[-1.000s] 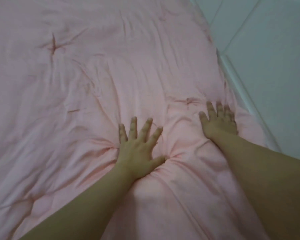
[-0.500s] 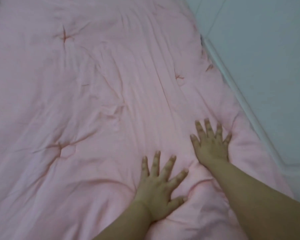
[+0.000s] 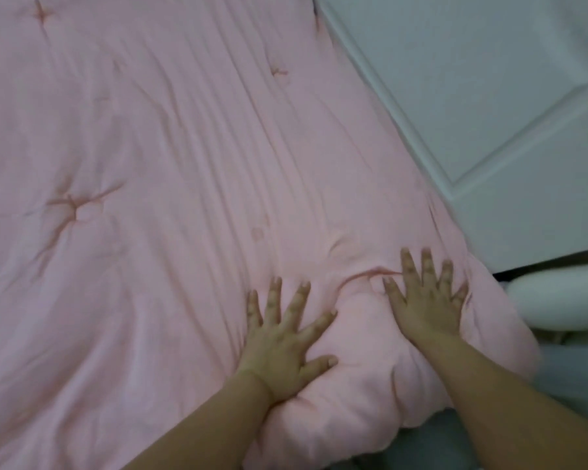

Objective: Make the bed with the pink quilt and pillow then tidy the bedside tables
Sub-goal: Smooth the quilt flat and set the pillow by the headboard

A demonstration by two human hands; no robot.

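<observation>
Pressing one pink quilt (image 3: 184, 164): left hand (image 3: 282, 344), right hand (image 3: 424, 303).

- The left hand (image 3: 282, 347) is bare: no glove, ring or bracelet shows on it.
- The right hand (image 3: 426, 305) is bare too, with nothing on the fingers (image 3: 408, 266) or wrist.
- Both forearms are uncovered right to the picture's lower edge; no sleeve or cuff shows.
- Fingernails look short and unpainted, though the picture is soft.
</observation>
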